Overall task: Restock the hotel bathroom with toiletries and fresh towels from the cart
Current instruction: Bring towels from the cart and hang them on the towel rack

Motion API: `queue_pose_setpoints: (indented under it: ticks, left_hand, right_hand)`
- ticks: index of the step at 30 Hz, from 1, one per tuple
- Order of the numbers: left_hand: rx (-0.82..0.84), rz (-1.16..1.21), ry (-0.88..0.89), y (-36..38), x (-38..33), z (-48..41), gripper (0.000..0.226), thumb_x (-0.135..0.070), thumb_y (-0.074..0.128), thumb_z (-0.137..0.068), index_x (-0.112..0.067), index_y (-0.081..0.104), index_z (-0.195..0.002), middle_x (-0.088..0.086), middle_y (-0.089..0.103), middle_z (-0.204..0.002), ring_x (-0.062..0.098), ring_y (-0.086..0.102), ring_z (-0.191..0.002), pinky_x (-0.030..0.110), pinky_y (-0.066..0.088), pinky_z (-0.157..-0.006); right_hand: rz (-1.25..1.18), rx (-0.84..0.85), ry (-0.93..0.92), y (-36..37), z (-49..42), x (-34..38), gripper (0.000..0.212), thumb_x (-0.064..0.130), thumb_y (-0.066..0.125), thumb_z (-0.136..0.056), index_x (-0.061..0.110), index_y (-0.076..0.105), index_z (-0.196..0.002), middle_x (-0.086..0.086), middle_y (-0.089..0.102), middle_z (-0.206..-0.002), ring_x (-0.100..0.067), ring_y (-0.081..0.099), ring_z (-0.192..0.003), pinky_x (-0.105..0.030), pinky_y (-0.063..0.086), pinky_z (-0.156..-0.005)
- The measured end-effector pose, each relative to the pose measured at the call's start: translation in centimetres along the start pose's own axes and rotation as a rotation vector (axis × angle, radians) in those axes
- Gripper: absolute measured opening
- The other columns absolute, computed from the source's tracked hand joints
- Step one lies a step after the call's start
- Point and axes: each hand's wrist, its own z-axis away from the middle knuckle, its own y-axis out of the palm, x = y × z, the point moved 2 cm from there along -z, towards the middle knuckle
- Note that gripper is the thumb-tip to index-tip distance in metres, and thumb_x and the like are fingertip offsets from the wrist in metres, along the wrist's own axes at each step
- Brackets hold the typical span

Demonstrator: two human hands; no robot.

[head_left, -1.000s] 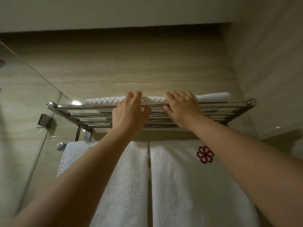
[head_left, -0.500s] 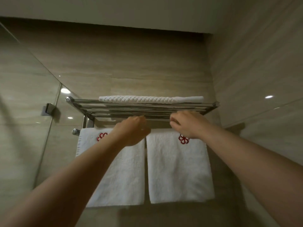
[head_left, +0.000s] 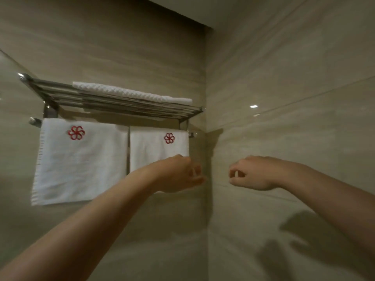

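Fingers (head_left: 197,179) loosely curled, fluffy white towels (head_left: 81,163), slatted chrome rack (head_left: 113,102)

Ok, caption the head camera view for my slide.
Both empty, left hand and right hand beside a chrome rack stocked with white towels.

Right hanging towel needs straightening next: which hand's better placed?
Left, probably. The left hand sits at the lower corner of that towel, empty; the right hand is by the side wall, farther off.
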Motion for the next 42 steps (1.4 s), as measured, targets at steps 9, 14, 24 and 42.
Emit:
queue_pose_setpoints:
  ticks: [9,14,24,42]
  left_hand:
    - [0.091,0.187,0.177,3.0,-16.0,1.8,0.043,-0.053,0.043,-0.09,-0.025,0.054,-0.12,-0.002,0.062,-0.116,0.016,0.059,-0.1,0.037,0.05,-0.089]
    - [0.155,0.352,0.274,4.8,-25.9,3.8,0.041,-0.052,0.043,-0.089,-0.026,0.055,-0.118,-0.003,0.063,-0.112,0.014,0.06,-0.095,0.036,0.05,-0.088]
    - [0.161,0.407,0.628,5.7,-44.6,11.4,0.04,-0.055,0.041,-0.089,-0.034,0.047,-0.123,-0.013,0.062,-0.112,0.005,0.061,-0.093,0.032,0.052,-0.083]
    - [0.393,0.961,1.336,10.5,-67.4,18.5,0.02,-0.041,0.047,-0.091,-0.036,0.054,-0.108,-0.02,0.06,-0.097,-0.008,0.053,-0.093,0.011,0.043,-0.076]
  right_hand:
    - [-0.126,0.114,0.145,1.6,17.6,-7.4,0.033,0.048,0.04,-0.094,0.03,0.055,-0.118,0.007,0.06,-0.112,-0.014,0.056,-0.097,-0.035,0.047,-0.088]
    - [-0.15,0.181,0.233,2.4,28.4,-11.9,0.032,0.046,0.042,-0.094,0.029,0.055,-0.118,0.008,0.06,-0.106,-0.012,0.054,-0.091,-0.034,0.046,-0.089]
    - [-0.203,0.262,0.478,1.0,49.2,-16.5,0.033,0.044,0.042,-0.095,0.026,0.055,-0.12,0.008,0.061,-0.103,-0.012,0.059,-0.089,-0.031,0.049,-0.084]
    - [-0.177,0.301,1.314,-1.4,78.0,-11.9,0.03,0.045,0.043,-0.094,0.034,0.052,-0.121,0.014,0.059,-0.103,-0.003,0.056,-0.089,-0.028,0.048,-0.087]
